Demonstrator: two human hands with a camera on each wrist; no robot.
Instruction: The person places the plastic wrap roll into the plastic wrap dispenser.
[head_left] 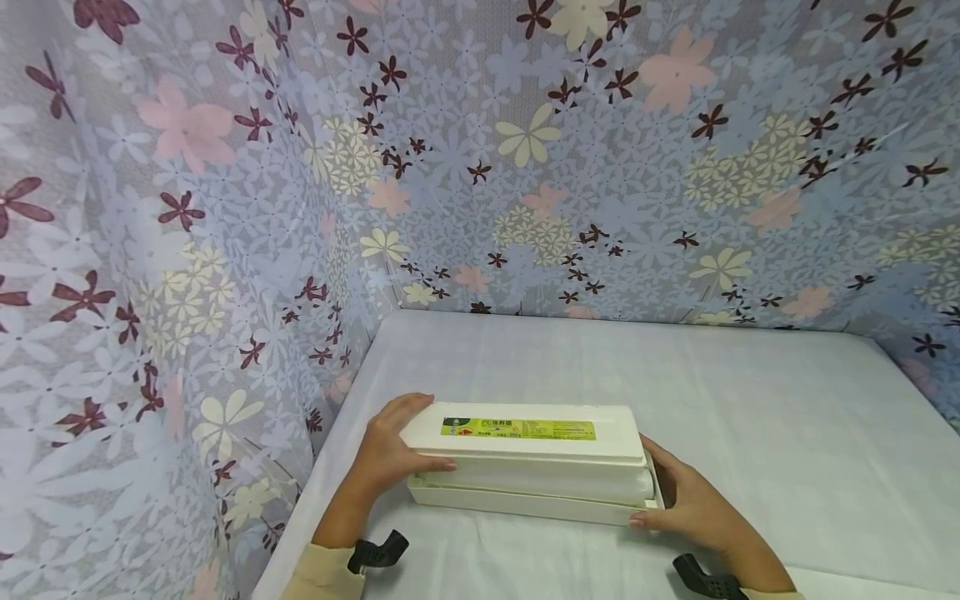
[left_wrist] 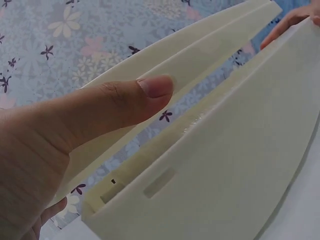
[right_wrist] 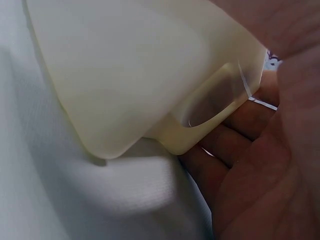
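Observation:
A cream plastic cling film box lies on the bed-like white surface, its lid [head_left: 615,427] lifted off the base [head_left: 517,505] along the front. On the lid is a yellow-green label [head_left: 517,428]. A pale roll of cling film [head_left: 555,482] shows in the gap. My left hand [head_left: 390,450] pinches the lid's left end, thumb across its front edge; the left wrist view shows that thumb on the lid's rim [left_wrist: 210,65] above the base wall [left_wrist: 240,145]. With my right hand [head_left: 693,504] I grip the base's right end. In the right wrist view, fingers curl beside an oval opening [right_wrist: 212,100] there.
White cloth [head_left: 787,433] covers the surface under and around the box. A flower-patterned curtain [head_left: 450,167] hangs along the back and the left side. Black straps [head_left: 378,552] are worn on both wrists.

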